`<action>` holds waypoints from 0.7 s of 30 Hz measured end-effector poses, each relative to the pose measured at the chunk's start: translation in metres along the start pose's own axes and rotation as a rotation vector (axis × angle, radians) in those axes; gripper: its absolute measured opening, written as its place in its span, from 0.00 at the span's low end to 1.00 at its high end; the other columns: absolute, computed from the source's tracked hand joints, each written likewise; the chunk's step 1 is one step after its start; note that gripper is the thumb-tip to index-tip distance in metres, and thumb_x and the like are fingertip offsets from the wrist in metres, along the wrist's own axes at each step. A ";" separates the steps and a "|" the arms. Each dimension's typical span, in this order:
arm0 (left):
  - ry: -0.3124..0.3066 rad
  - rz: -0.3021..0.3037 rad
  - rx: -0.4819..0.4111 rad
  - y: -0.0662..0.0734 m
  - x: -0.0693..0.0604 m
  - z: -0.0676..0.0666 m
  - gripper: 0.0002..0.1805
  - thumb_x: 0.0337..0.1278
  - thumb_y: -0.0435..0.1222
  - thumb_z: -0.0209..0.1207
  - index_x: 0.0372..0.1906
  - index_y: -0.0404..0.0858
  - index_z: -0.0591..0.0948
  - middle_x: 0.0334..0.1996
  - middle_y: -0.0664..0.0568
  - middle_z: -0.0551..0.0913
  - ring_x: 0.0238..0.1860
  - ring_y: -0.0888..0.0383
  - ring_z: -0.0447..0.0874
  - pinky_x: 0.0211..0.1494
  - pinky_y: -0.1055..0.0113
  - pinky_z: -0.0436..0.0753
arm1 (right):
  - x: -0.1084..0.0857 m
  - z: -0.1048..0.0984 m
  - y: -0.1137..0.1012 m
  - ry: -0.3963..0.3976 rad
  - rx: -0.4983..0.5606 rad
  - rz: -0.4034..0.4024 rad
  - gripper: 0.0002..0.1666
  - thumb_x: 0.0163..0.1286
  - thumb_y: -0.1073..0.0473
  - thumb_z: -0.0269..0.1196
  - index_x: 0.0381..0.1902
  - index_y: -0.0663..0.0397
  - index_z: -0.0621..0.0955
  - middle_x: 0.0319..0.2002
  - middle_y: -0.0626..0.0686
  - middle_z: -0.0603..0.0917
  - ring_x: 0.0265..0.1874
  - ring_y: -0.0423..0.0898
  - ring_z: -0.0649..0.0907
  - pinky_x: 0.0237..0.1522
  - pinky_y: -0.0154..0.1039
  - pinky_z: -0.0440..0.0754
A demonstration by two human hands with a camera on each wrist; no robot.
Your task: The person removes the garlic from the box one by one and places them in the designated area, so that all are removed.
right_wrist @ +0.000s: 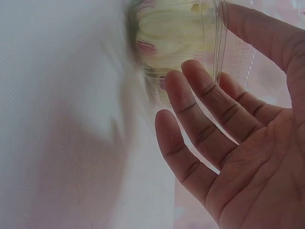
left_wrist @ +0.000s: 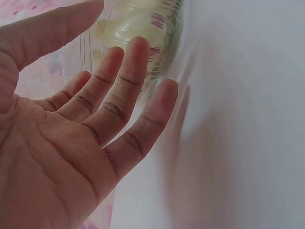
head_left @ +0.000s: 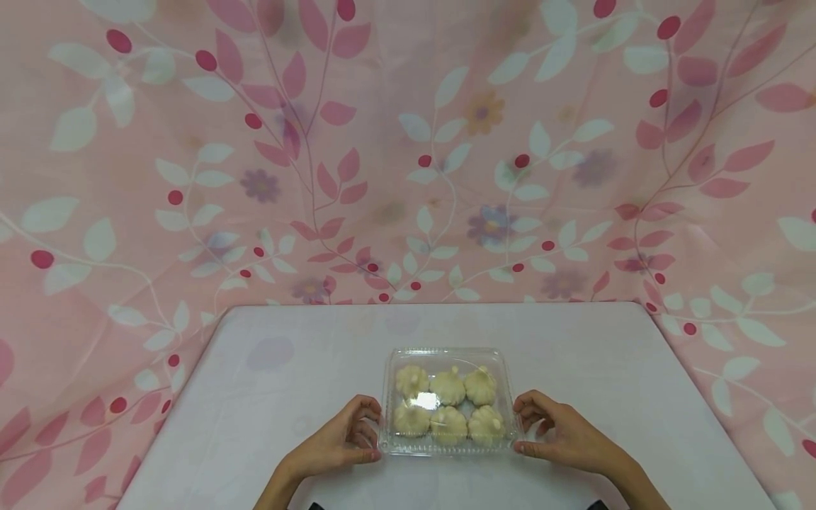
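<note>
A clear plastic clamshell box lies flat on the table in the head view, its lid down. Inside sit several pale, pleated, garlic-like bulbs in two rows. At the box's left side is my left hand, thumb and fingers spread apart; its fingertips are at the wall, though contact is hard to tell. My right hand mirrors it on the right side, its thumb at the box's rim. Both wrist views show loosely extended fingers beside the clear wall, with a pale bulb visible through it.
A white, faintly patterned cloth covers the table. Behind it and along both sides hangs a pink curtain printed with leaves, berries and flowers. Light glares off the box lid.
</note>
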State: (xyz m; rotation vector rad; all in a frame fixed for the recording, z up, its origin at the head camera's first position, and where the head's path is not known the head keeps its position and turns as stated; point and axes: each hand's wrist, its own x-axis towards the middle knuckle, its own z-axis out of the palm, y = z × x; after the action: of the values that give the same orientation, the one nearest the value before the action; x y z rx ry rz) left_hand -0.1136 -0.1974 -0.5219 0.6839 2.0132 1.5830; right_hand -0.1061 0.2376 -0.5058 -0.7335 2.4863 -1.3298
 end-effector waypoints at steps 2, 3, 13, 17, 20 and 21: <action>-0.006 -0.001 -0.017 0.000 0.000 0.000 0.34 0.57 0.32 0.67 0.62 0.31 0.61 0.54 0.37 0.72 0.45 0.50 0.82 0.47 0.58 0.82 | 0.000 0.000 0.000 0.001 0.000 -0.002 0.30 0.61 0.46 0.71 0.54 0.54 0.74 0.42 0.45 0.81 0.40 0.44 0.83 0.37 0.42 0.82; -0.010 -0.002 -0.025 -0.001 0.000 0.000 0.33 0.57 0.31 0.67 0.62 0.31 0.61 0.54 0.38 0.72 0.45 0.49 0.82 0.47 0.58 0.82 | 0.000 0.000 0.001 0.001 0.001 -0.003 0.30 0.61 0.46 0.72 0.55 0.54 0.74 0.42 0.45 0.81 0.40 0.45 0.83 0.37 0.42 0.82; -0.034 -0.022 -0.145 -0.004 0.002 0.001 0.31 0.58 0.28 0.64 0.60 0.28 0.59 0.52 0.40 0.72 0.44 0.50 0.82 0.46 0.60 0.83 | -0.001 0.000 0.002 0.003 0.009 -0.011 0.30 0.61 0.46 0.72 0.55 0.54 0.74 0.43 0.46 0.82 0.40 0.45 0.83 0.37 0.42 0.82; -0.042 -0.032 -0.201 -0.003 0.002 0.001 0.31 0.57 0.27 0.65 0.59 0.28 0.59 0.51 0.41 0.74 0.42 0.55 0.82 0.44 0.64 0.83 | 0.000 0.000 0.001 0.001 0.017 -0.012 0.30 0.61 0.47 0.72 0.55 0.54 0.74 0.43 0.47 0.82 0.40 0.45 0.83 0.36 0.42 0.82; -0.052 -0.039 -0.257 -0.002 0.003 0.001 0.32 0.58 0.27 0.65 0.59 0.26 0.58 0.49 0.39 0.76 0.40 0.56 0.82 0.41 0.67 0.82 | 0.000 0.000 0.001 0.001 0.018 -0.012 0.31 0.61 0.47 0.72 0.55 0.54 0.74 0.43 0.47 0.82 0.40 0.46 0.83 0.36 0.42 0.82; -0.056 -0.041 -0.274 -0.001 0.003 0.001 0.33 0.58 0.27 0.64 0.59 0.25 0.57 0.49 0.39 0.76 0.39 0.57 0.82 0.40 0.67 0.82 | 0.000 0.000 0.001 0.002 0.019 -0.012 0.31 0.61 0.47 0.72 0.55 0.54 0.74 0.43 0.47 0.82 0.40 0.46 0.83 0.36 0.42 0.82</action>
State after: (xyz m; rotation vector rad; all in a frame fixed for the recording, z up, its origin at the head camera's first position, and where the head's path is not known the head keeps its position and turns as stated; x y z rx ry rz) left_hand -0.1152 -0.1950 -0.5234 0.5708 1.7156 1.7508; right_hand -0.1065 0.2387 -0.5068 -0.7440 2.4710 -1.3572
